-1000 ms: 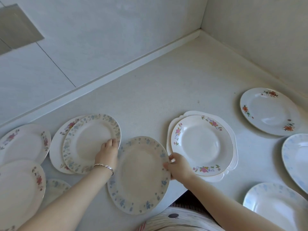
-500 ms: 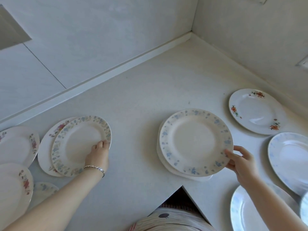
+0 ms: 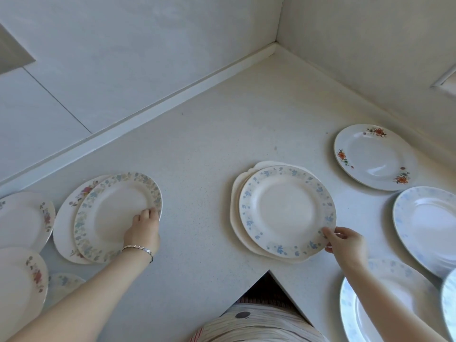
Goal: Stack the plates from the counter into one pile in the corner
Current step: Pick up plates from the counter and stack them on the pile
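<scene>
Left hand (image 3: 143, 230) pinches the leaf-rimmed plate (image 3: 118, 214) near the desk's left edge, right hand (image 3: 345, 243) pinches the blue-flowered plate (image 3: 287, 211) topping the pile (image 3: 238, 218); the corner lies beyond, nearer the right hand.

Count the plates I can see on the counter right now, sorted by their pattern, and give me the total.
Blue leaf-rim plates: 3
Red or pink flower plates: 3
Pale blue speckled plates: 3
Orange flower plates: 1
Plain scalloped plates: 1
Total: 11 in view
</scene>
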Motion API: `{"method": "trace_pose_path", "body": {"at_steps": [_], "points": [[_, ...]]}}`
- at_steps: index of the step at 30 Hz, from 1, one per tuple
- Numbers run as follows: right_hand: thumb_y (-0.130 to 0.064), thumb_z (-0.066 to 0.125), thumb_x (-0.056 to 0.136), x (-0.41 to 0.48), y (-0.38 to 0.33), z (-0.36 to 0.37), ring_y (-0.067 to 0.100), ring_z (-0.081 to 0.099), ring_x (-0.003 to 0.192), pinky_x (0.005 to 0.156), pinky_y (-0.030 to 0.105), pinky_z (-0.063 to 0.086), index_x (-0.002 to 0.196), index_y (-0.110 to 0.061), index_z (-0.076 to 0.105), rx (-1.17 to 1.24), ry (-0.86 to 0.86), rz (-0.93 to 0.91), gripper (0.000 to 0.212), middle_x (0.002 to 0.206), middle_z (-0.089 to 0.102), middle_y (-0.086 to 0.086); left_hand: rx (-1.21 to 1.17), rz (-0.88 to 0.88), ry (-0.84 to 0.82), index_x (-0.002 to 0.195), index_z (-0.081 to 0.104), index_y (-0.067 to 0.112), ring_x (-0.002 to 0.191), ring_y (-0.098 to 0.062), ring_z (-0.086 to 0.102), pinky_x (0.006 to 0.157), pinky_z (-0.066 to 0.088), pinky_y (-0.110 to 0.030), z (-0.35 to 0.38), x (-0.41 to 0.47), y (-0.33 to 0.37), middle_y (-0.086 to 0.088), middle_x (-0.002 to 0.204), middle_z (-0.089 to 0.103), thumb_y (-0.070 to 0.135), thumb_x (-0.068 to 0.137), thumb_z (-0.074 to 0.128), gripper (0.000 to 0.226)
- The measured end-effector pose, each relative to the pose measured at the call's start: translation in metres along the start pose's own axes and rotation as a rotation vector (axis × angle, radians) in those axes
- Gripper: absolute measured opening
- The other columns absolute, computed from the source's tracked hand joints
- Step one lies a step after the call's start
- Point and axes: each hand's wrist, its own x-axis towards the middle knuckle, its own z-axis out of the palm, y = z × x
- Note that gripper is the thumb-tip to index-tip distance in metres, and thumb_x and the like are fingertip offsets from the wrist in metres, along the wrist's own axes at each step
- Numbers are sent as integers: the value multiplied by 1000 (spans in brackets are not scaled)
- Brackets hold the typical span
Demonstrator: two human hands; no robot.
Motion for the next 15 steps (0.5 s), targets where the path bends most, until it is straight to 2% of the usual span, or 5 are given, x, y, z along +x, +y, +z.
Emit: {"method": "trace_pose_path", "body": {"at_steps": [4,6,9,11,15], "points": [[-24,63,85,-1,-2,6,28,64,63,60,32,47,72,-3,66,-220,22,-46,25,58,62,4,-1,6,8,140,28,10,124,-24,40,80,49,-32,1,-2,0,-6,139,38,2,87,44,56],[-28,63,84,-2,-6,8,25,57,60,54,30,40,76,-3,67,-353,26,-70,27,64,62,7,-8,11,12,140,27,9,125,-24,40,82,49,-33,1,-2,1,-6,139,38,2,87,44,56],[-30,61,83,1,-16,18,34,59,90,77,36,47,115,0,58,-422,27,-72,44,113,56,17,-8,7,29,141,27,8,125,-25,39,81,49,-34,0,-3,1,-7,139,38,1,87,44,56],[-29,59,84,2,-24,27,38,53,107,92,42,46,125,3,48,-413,6,-20,53,127,44,20,2,-2,59,140,31,4,122,-28,44,77,51,-36,3,-6,-1,-11,136,43,0,85,49,58],[-23,56,82,-16,-41,42,37,26,129,106,44,27,131,0,39,-455,108,-7,57,140,31,19,32,132,190,99,66,-14,66,-38,66,36,51,-34,5,-8,-11,-25,85,70,-18,40,78,60]]}}
